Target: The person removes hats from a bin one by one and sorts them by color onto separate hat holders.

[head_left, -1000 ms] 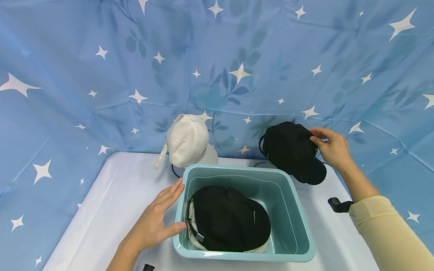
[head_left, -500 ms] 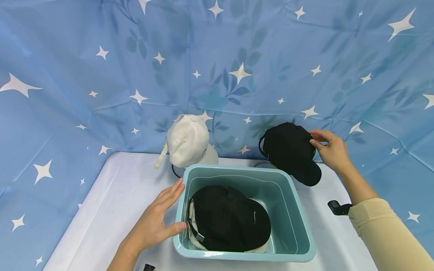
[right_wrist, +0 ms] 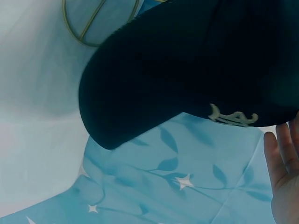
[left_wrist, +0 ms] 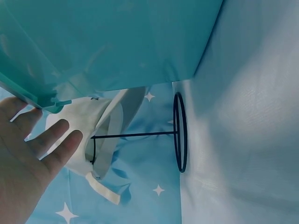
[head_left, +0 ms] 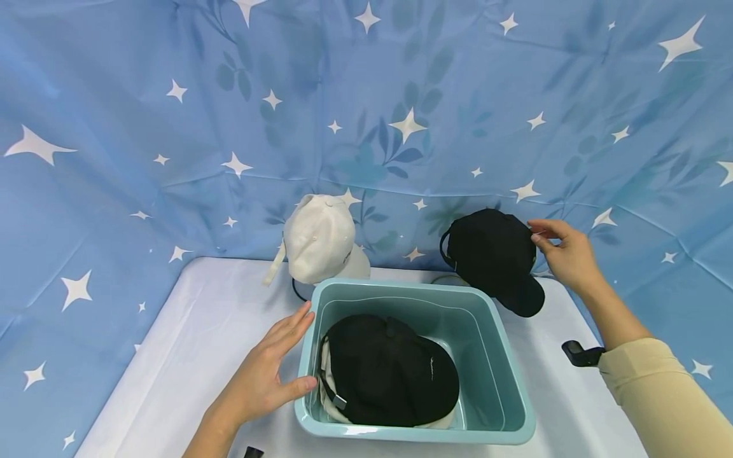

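A black cap [head_left: 492,254] with a pale logo sits on a stand at the back right; the right wrist view shows its brim [right_wrist: 187,65] and the stand's gold ring base [right_wrist: 100,23]. My right hand [head_left: 538,230] is at the cap's right side, fingertips on or just off the crown, and its fingers [right_wrist: 285,172] look straight and apart from the cloth. My left hand [head_left: 286,362] lies flat against the left wall of a teal tub [head_left: 412,434], its fingers [left_wrist: 32,158] spread. Another black cap [head_left: 389,369] lies in the tub on top of a white one.
A white cap [head_left: 317,238] hangs on a black wire stand [left_wrist: 180,133] behind the tub's left corner. A small black clip [head_left: 581,353] lies on the white table [head_left: 189,331] near my right forearm. Blue star-patterned cloth [head_left: 366,95] walls in the back and sides.
The black cap on the right has sunk a little lower and to the left on its stand, and my right fingers have loosened on it. The left hand has stayed on the tub.
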Demonstrator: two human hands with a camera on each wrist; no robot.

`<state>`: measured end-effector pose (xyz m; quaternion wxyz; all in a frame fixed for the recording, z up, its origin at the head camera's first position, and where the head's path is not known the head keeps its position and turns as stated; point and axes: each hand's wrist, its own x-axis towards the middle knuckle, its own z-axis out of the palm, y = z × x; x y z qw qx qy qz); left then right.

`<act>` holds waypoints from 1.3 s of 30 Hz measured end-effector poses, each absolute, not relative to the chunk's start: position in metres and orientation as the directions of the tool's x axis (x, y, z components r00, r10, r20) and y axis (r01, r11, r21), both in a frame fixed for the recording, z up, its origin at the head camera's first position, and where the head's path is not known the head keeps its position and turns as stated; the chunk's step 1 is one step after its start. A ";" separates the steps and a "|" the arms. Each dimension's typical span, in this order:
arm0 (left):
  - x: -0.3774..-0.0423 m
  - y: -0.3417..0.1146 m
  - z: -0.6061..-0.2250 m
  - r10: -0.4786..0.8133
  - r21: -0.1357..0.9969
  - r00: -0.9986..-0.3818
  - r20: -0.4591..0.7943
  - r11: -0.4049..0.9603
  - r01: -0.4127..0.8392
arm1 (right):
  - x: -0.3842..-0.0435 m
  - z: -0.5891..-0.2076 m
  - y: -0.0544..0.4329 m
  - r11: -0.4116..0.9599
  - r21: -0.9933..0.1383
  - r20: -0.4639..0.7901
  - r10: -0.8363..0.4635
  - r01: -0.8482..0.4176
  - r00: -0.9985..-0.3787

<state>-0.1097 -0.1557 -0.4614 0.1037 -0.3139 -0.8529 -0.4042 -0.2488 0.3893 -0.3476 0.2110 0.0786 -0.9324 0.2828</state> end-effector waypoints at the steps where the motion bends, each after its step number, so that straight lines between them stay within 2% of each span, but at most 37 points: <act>1: -0.110 -0.156 -0.461 0.452 0.622 -0.781 0.432 0.477 0.621 | -0.248 -0.346 0.389 0.828 -0.495 0.438 -0.021 -0.261 -0.898; 32: -0.110 -0.156 -0.463 0.452 0.593 -0.767 0.455 0.489 0.639 | -0.213 -0.314 0.367 0.840 -0.492 0.415 -0.003 -0.227 -0.910; 39: -0.110 -0.155 -0.464 0.448 0.598 -0.772 0.450 0.491 0.634 | -0.205 -0.314 0.359 0.810 -0.498 0.469 -0.050 -0.311 -0.882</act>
